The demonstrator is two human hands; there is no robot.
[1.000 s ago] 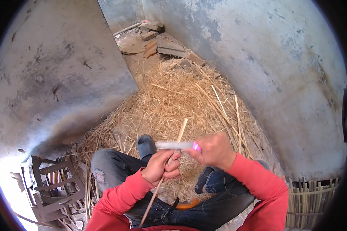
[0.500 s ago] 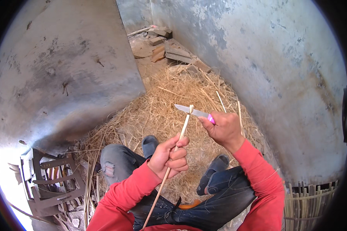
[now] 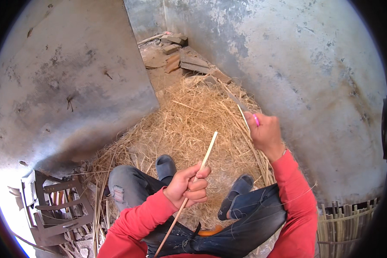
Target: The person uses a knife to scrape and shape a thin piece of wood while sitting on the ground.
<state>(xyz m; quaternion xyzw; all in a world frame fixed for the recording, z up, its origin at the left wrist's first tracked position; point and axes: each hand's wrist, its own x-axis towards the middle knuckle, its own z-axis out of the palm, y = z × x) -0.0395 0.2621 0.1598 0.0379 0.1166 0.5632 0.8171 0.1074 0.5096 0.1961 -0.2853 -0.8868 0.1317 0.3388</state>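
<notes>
My left hand is closed around a long, thin pale strip of wood or bamboo. The strip slants from my lap up to a clean pale end above the fist. To the right and farther out, my right hand grips a knife with a pink handle, mostly hidden by the fingers. Its blade points up and to the left, apart from the strip.
Loose straw-like shavings cover the floor around my slippered feet. Bricks and slabs lie at the far corner. A broken dark frame stands at left, a slatted basket-like piece at lower right. Grey walls flank both sides.
The knife has moved off the strip, up and to the right, and its blade has swung upward. The knobby tip is gone from the strip's upper end. My left hand has barely moved.
</notes>
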